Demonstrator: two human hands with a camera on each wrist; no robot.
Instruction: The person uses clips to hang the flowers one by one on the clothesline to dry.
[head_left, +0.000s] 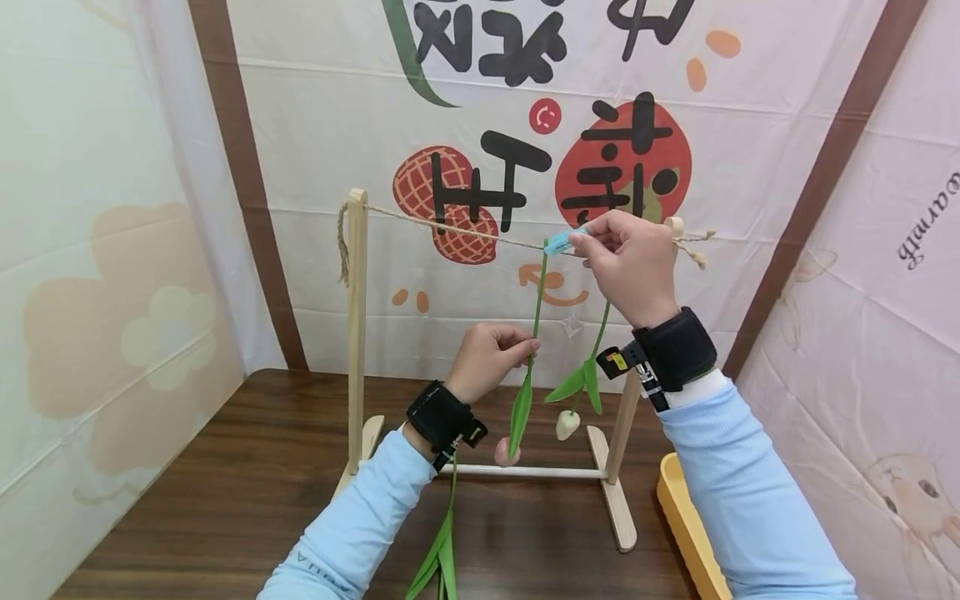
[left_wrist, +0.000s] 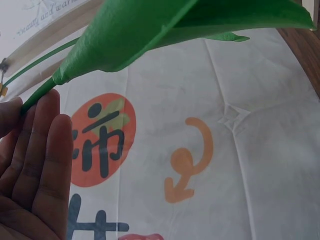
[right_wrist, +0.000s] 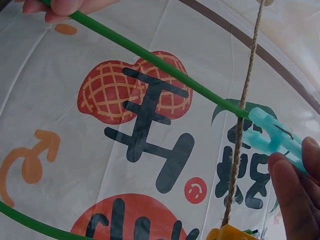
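In the head view my left hand (head_left: 487, 358) pinches the green stem of a pink artificial tulip (head_left: 507, 452), which hangs head down. The stem's upper end reaches the twine (head_left: 450, 227). My right hand (head_left: 633, 262) holds a light-blue clothespin (head_left: 564, 242) at the twine, its tips right at the stem end in the right wrist view. To the right, a white tulip (head_left: 567, 426) also hangs head down, the top of its stem hidden behind my right hand. A yellow clothespin (right_wrist: 232, 233) shows on the twine in the right wrist view.
Two wooden posts, left (head_left: 357, 333) and right (head_left: 624, 425), carry the twine above a brown table (head_left: 225, 500). A white rod (head_left: 525, 472) joins their feet. Near my right forearm stands a yellow tray (head_left: 693, 529). Another green-leaved stem (head_left: 445, 546) shows at the front.
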